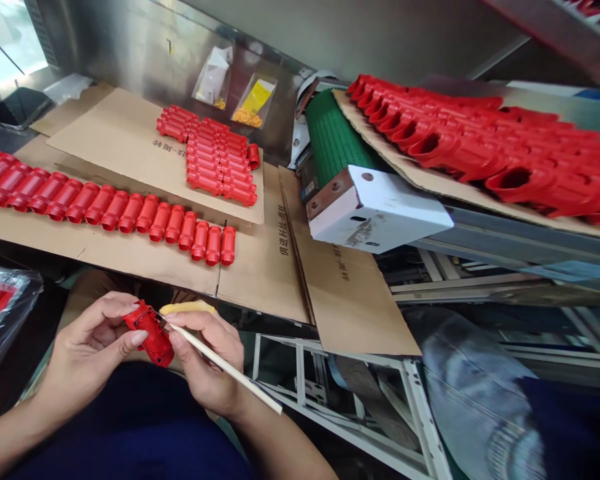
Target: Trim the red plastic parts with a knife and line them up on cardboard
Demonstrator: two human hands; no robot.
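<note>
In my left hand is a red ribbed plastic tube part, tilted, with the fingers and thumb gripping its upper end and side. My right hand pinches a thin pale stick like a wooden skewer, its front end touching or nearly touching the side of the red part. A yellow cover is on the right index finger. Both hands are above my lap, just in front of the cardboard edge. Beyond them a long row of red tubes stands side by side on the cardboard.
Stacked red tubes lie on a cardboard sheet. Two small bags with orange pieces rest behind. At right, a green conveyor belt carries more red parts. A lined box is at left; a person's jeans at lower right.
</note>
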